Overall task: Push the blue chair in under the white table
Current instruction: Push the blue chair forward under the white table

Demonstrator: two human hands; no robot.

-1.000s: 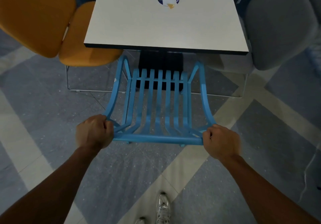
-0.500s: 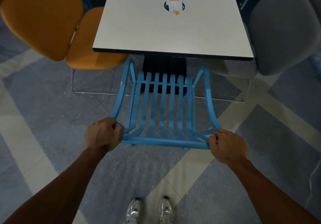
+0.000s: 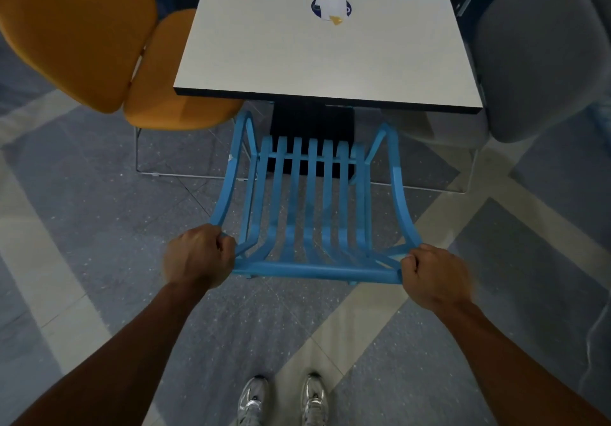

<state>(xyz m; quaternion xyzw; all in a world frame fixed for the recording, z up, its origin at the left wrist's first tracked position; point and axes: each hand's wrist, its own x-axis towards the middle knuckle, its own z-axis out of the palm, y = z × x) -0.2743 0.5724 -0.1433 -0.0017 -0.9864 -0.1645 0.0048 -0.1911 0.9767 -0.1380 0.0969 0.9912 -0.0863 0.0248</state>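
The blue chair (image 3: 310,214) with a slatted back stands in front of me, facing the white table (image 3: 317,55). Its front part lies hidden under the table's near edge, by the black pedestal. My left hand (image 3: 196,255) is closed around the left end of the chair's top rail. My right hand (image 3: 433,277) grips the right end of the same rail. Both arms stretch forward from the bottom of the view.
An orange chair (image 3: 99,45) stands at the table's left side, close to the blue chair's left armrest. A grey chair (image 3: 535,52) stands at the right. A small blue, white and yellow sticker (image 3: 331,5) marks the tabletop. My two shoes (image 3: 281,399) are on the patterned floor below.
The blue chair has slid forward toward the table with both hands on its rail. My feet have stepped forward and now stand side by side.
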